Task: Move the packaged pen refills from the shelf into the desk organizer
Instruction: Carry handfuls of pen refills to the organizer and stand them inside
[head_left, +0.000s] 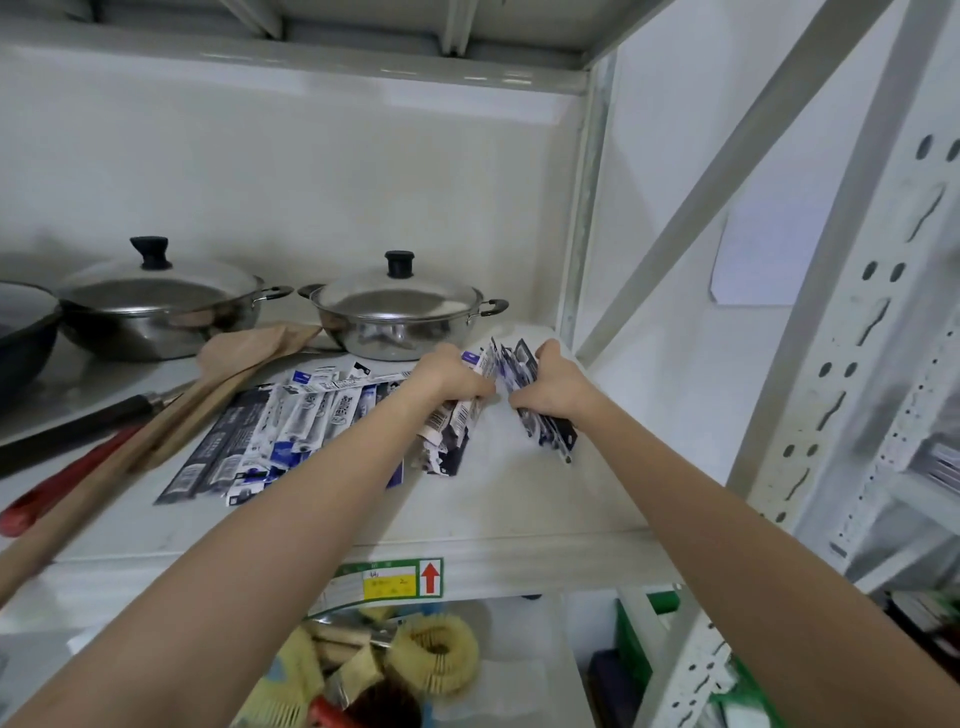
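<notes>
On the white metal shelf (519, 499), right half: bare surface runs from the hands forward to the front lip, open room there. Right edge closed by the corner upright (584, 218) and a diagonal brace (727, 171). Back closed by the wall, with two lidded steel pots, one at centre (400, 312) and one to its left (156, 306). Left side crowded: wooden spatulas (171, 415), a black-handled tool (72, 426) and a red handle (62, 483) lie slantwise towards the front edge.

Both arms reach up and forward, bare forearms converging. Left hand (452, 376) is curled, knuckles up, grasping a bundle of packaged pen refills (452, 431); the packets hang out below the fist. Right hand (553, 384) is likewise clenched round a second bundle (550, 434), dark packets sticking out above and below the fingers. The two fists sit just beside each other, near the shelf's back right corner.

More loose refill packets (270, 436) lie fanned flat on the shelf to the left of the left forearm, partly hidden under it.

Print on the packets is blurred, unreadable. Whether the two bundles touch is hard to tell. A dark pan (21, 332) is cut off at the left edge. Below the shelf lip with its arrow label (400, 578), a bin of brushes (410, 660) shows only in part.
</notes>
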